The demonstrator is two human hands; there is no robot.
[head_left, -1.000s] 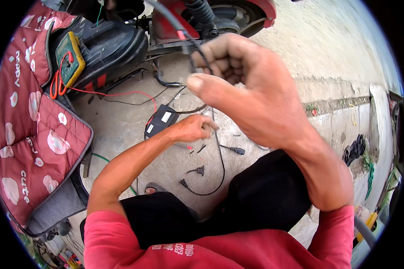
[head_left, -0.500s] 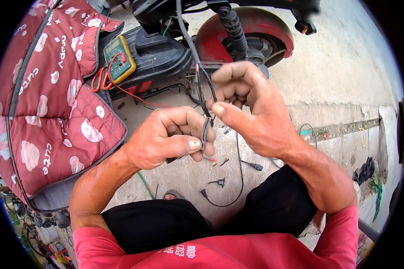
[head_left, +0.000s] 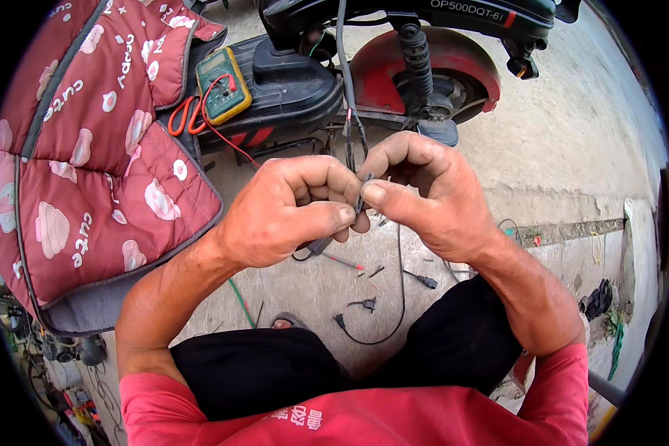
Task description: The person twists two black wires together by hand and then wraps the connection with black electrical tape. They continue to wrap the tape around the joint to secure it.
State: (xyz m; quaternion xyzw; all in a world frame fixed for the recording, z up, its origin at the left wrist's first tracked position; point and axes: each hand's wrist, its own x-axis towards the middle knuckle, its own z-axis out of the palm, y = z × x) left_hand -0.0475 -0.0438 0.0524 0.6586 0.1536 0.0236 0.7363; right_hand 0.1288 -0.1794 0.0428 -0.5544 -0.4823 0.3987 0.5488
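My left hand [head_left: 288, 204] and right hand [head_left: 440, 202] both pinch a small dark strip [head_left: 363, 197], nearer me than the multimeter [head_left: 224, 86] and right of it; the grey cable [head_left: 346, 67] hangs right of the multimeter. On the floor [head_left: 312, 288], well nearer me than the multimeter, lies a black plug [head_left: 427, 282].

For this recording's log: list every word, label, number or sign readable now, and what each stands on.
Wording is left uncopied; lettering stands here:
Quilted red cover: pale words, repeated, large enough to read.
Black scooter panel: pale letters and digits, readable.
Red shirt: pale characters, partly unclear.
Yellow-green multimeter: markings too small to read.
Black strip in the left hand and right hand: no lettering visible.
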